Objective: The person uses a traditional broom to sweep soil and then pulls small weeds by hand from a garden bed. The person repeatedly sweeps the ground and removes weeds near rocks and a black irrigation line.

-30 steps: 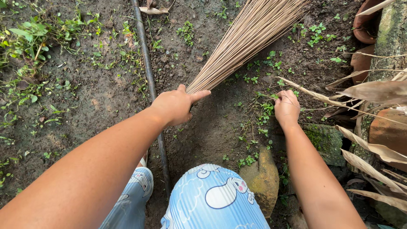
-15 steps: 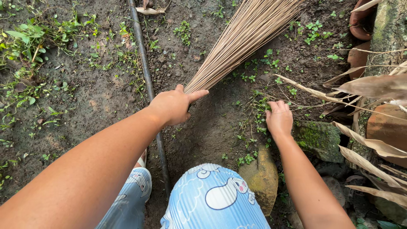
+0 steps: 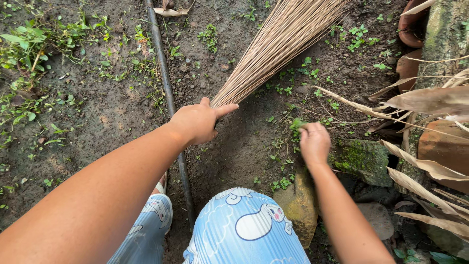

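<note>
My left hand (image 3: 198, 122) grips the narrow end of a stick broom (image 3: 273, 49), a bundle of thin tan sticks that fans out up and to the right over bare soil. My right hand (image 3: 314, 142) is lower right, fingers closed around a small green weed (image 3: 296, 124) growing in the dirt. My knees in blue patterned trousers (image 3: 244, 230) fill the bottom middle.
A thin dark pipe (image 3: 166, 93) runs down the soil past my left hand. A mossy stone (image 3: 364, 157) and a yellowish rock (image 3: 298, 205) lie by my right hand. Dry leaves (image 3: 430, 102) and a mossy trunk (image 3: 442, 29) stand at right. Weeds (image 3: 29, 49) grow at the left.
My right hand has moved down and toward me, from higher on the soil to the small weed. My left hand has kept its grip on the broom.
</note>
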